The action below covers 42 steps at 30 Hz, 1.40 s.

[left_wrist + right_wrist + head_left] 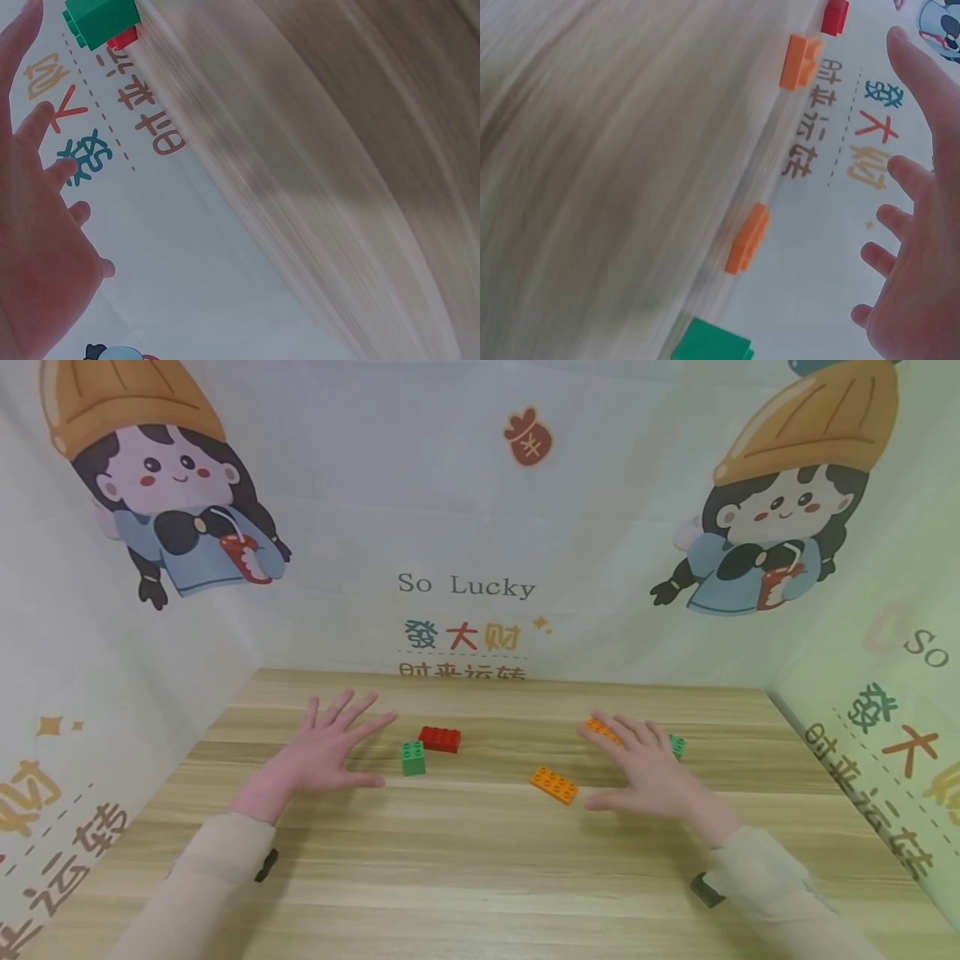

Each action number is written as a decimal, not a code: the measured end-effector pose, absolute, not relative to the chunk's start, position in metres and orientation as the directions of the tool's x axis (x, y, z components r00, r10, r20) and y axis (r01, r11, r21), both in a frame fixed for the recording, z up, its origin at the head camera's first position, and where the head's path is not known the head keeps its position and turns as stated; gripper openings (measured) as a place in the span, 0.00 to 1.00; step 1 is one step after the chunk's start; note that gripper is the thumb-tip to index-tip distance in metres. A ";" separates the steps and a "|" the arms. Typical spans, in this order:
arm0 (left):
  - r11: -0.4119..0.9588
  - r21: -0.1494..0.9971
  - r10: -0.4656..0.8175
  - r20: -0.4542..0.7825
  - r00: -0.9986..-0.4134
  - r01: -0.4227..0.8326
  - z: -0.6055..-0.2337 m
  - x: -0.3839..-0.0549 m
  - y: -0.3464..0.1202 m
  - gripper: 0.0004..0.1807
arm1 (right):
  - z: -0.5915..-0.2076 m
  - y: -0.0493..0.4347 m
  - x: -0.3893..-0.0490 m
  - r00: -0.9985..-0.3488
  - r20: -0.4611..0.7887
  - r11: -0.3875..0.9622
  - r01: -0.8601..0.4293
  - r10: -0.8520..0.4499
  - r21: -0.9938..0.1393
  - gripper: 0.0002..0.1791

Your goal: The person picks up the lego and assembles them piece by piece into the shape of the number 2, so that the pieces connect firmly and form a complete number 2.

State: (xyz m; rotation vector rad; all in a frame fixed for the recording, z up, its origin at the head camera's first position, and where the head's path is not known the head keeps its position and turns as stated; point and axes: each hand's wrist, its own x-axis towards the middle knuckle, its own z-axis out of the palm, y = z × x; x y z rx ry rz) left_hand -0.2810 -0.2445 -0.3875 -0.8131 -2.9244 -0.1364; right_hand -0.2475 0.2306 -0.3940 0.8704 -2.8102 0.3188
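My left hand [324, 752] is held over the table with its fingers spread, holding nothing. Just right of it lie a green toy brick [414, 759] and a red toy brick [439, 739], close together. My right hand [647, 770] is also spread and holds nothing. Left of its thumb is an orange toy brick [554, 785]. A second orange brick [602, 731] is partly hidden behind the right fingers, and another green brick [677, 746] shows beyond them. In the right wrist view the hand [919, 247] appears apart from the bricks.
The bricks lie on a wood-grain table [465, 877]. A printed white cloth [337, 527] with cartoon figures and lettering rises behind the table and along both sides. Dark straps [707, 890] show at the wrists.
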 end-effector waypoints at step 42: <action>0.835 0.155 0.522 0.082 -0.849 0.528 -0.395 -0.287 -0.230 0.46 | -0.411 0.193 -0.250 -0.831 0.084 0.765 -0.541 -0.549 -0.351 0.32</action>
